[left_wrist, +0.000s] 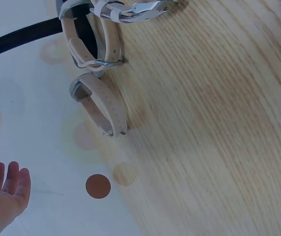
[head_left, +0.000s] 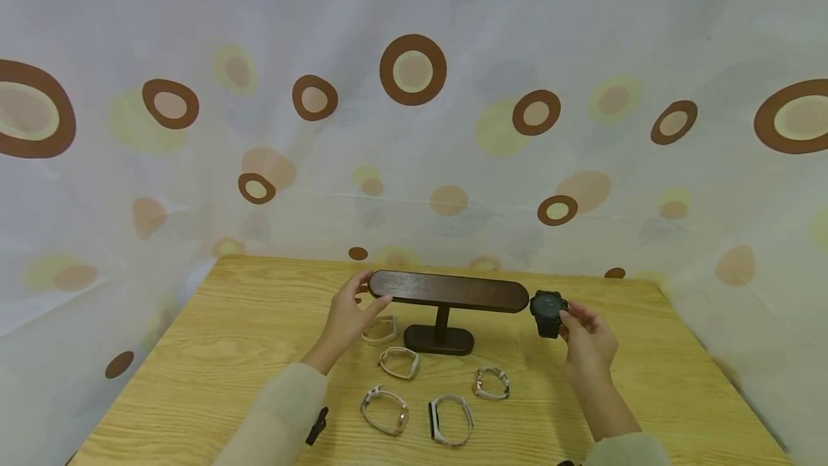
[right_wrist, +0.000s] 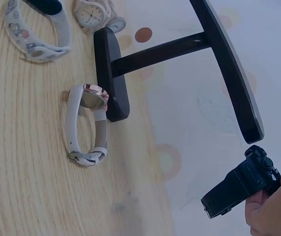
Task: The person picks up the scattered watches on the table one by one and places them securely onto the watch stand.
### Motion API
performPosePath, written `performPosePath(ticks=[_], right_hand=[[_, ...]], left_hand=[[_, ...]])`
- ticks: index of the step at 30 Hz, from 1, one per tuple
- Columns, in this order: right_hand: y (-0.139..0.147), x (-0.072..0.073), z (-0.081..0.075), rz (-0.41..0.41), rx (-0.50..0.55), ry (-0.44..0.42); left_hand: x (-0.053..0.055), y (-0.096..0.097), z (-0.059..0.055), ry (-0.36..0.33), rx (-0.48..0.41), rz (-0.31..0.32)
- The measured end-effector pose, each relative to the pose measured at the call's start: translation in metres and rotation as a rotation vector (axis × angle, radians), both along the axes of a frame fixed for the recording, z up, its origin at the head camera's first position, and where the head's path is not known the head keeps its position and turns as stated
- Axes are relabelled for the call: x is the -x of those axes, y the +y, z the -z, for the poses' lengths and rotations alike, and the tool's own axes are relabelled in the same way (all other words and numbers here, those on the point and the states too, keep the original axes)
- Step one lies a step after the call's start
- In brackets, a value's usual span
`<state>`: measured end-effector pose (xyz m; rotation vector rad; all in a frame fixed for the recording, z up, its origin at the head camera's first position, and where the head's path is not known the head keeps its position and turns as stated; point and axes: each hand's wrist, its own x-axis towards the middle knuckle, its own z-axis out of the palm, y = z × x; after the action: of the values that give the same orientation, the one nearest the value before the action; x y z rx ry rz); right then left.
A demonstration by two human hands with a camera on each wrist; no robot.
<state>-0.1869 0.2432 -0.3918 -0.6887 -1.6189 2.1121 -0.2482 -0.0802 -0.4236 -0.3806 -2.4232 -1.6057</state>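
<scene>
A dark wooden T-shaped watch stand [head_left: 446,289] stands upright at the back of the table. My left hand [head_left: 346,318] is at the left end of its bar, thumb in front and fingers behind; in the left wrist view the hand [left_wrist: 5,199] shows only in part. Beside the bar's right end, my right hand [head_left: 591,340] pinches a black wristwatch [head_left: 548,308] by its side, dial facing me. In the right wrist view the black watch [right_wrist: 243,182] hangs just past the bar's tip, its strap pointing down and away.
Several light-strapped watches lie on the table before the stand, among them a white one with a rose-gold case [right_wrist: 84,125], a pale fitness band [head_left: 451,419] and a beige watch [left_wrist: 101,105]. A black strap piece [head_left: 317,426] shows by the left sleeve. A dotted sheet [head_left: 414,164] hangs behind.
</scene>
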Motion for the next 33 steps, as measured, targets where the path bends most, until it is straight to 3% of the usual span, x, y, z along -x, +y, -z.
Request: performPosePath(ticks=[16,24,33], right_hand=[[-0.008,0.001,-0.008,0.01,0.086,0.091],[-0.012,0.001,-0.008,-0.01,0.146,0.154],[-0.02,0.0,-0.007,-0.042,0.151,0.16]], left_hand=[[0.001,0.001,-0.009,0.051,0.103,-0.005],[0.002,0.0,-0.006,0.074,0.119,-0.015],[0.0,0.001,-0.006,0.115,0.13,-0.035]])
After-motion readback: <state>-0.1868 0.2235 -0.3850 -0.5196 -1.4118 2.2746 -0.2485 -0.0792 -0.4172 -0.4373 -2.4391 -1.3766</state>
